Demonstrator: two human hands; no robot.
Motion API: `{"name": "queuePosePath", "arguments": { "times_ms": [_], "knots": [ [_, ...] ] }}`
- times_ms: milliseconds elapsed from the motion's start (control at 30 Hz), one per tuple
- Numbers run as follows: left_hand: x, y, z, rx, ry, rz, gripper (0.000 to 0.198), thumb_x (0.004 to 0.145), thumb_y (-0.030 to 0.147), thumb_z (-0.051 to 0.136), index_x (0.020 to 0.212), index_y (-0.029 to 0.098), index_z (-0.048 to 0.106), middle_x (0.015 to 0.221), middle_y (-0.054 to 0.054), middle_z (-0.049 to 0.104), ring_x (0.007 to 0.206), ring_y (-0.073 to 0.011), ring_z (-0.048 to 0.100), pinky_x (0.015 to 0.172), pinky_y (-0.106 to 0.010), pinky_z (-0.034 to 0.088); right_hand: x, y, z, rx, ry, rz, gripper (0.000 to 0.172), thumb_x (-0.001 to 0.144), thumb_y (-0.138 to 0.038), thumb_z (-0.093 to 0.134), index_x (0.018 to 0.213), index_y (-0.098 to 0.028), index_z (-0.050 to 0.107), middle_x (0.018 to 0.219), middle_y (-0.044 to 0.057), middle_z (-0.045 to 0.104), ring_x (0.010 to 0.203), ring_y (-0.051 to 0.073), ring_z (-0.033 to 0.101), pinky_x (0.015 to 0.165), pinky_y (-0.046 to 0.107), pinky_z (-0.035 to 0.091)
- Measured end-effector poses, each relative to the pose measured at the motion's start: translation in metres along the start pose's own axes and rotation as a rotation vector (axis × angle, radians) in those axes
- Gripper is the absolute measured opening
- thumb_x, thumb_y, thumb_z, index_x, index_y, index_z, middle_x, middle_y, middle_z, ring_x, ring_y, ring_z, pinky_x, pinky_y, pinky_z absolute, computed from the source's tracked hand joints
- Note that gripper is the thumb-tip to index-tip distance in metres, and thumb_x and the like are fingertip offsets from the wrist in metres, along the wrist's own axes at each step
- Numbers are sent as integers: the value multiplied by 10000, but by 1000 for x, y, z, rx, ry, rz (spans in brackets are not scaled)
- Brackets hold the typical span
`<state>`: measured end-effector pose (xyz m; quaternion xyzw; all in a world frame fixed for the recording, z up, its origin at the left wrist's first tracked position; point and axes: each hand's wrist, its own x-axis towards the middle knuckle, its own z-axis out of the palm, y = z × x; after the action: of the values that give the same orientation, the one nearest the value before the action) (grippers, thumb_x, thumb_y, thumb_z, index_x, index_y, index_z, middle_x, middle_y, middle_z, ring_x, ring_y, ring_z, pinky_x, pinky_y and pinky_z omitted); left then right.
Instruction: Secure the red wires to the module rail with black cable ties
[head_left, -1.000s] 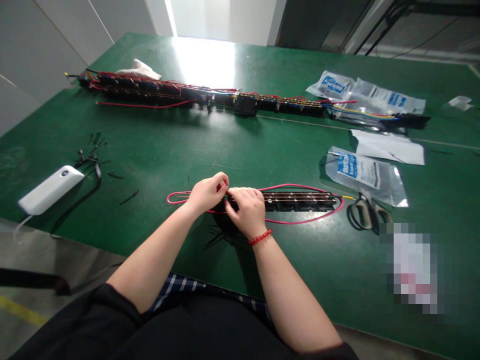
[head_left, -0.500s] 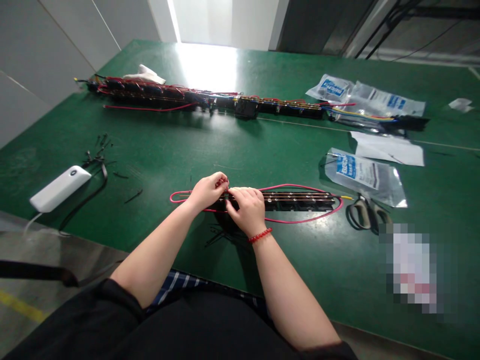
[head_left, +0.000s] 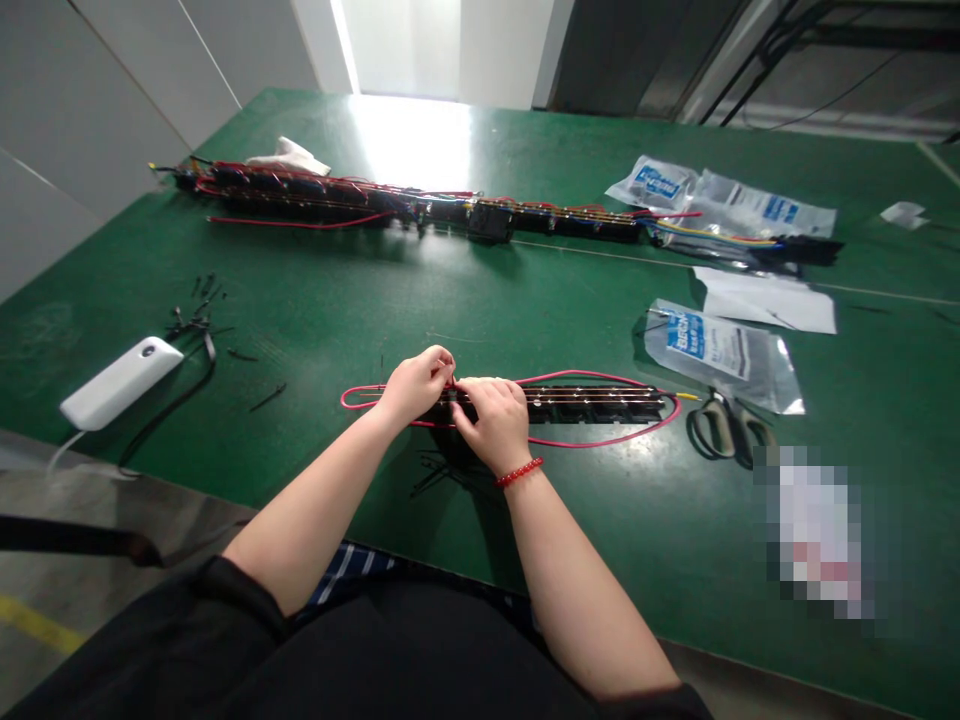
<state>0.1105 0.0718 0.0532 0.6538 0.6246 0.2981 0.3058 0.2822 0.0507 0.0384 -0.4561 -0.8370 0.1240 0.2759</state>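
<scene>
A long black slotted bar (head_left: 600, 404) lies across the table in front of me, with thin copper-coloured lines along its top. A red wire (head_left: 592, 443) loops around it past both ends. My left hand (head_left: 416, 385) is closed in a pinch at the bar's upper edge, on a thin dark strand that looks like a cable tie (head_left: 453, 378). Right beside it, my right hand (head_left: 495, 415) grips the bar with the thumb on the near side and fingers over the top. The fingers partly hide the strand. Loose black cable ties (head_left: 431, 475) lie just below the bar.
Scissors (head_left: 724, 428) and a plastic bag (head_left: 720, 350) lie to the right. A longer wired bar (head_left: 435, 208) stretches across the back. At left are a white device (head_left: 120, 382) with a cable and scattered black bits (head_left: 195, 320). White paper (head_left: 765, 298) lies at right.
The view has shifted slightly. Both hands stay in the same place on the bar, with no clear change in their grip.
</scene>
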Motion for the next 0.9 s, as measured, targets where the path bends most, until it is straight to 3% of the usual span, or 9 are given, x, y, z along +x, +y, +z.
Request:
{"name": "queuePosePath", "arguments": {
  "times_ms": [267,467,567,667,767,900],
  "knots": [
    [-1,2,2,123,2,-22,400,878,227,566,1266,291,496,771,52,720,693,-150,673,673,-249,472,1,0,0,4,-4,11,241,915,-330,571,1116,-235,662,1114,51,736,1049,229,617,965,386,345],
    [-8,2,12,513,22,99,310,967,266,433,1261,237,527,847,-52,737,771,-224,701,674,-298,472,2,-1,0,-38,1,11,215,896,-338,589,1063,-225,664,1058,47,744,1017,229,624,939,376,353],
    [-12,4,13,621,-12,233,278,960,217,418,1190,207,575,915,-96,732,855,-239,697,732,-313,481,3,0,1,-63,-7,22,185,881,-340,596,1003,-218,664,1011,55,744,989,235,627,923,375,364],
    [-15,8,12,657,-18,260,260,952,199,421,1137,189,603,891,-109,716,863,-246,683,762,-330,473,3,0,2,-79,-16,25,194,882,-354,596,1005,-219,660,1012,57,741,990,234,626,926,373,366],
    [-26,11,13,664,35,288,332,950,200,415,1243,169,568,914,-133,703,893,-274,664,825,-390,457,2,0,2,-95,-13,21,215,891,-350,590,1048,-219,655,1036,60,737,1011,231,620,942,371,359],
    [-50,1,11,623,153,341,369,947,247,440,1291,183,557,1136,-144,680,1080,-283,610,1006,-437,378,2,-1,2,-99,-24,7,236,914,-351,570,1107,-236,644,1095,50,730,1041,221,609,961,368,349]
  ]
}}
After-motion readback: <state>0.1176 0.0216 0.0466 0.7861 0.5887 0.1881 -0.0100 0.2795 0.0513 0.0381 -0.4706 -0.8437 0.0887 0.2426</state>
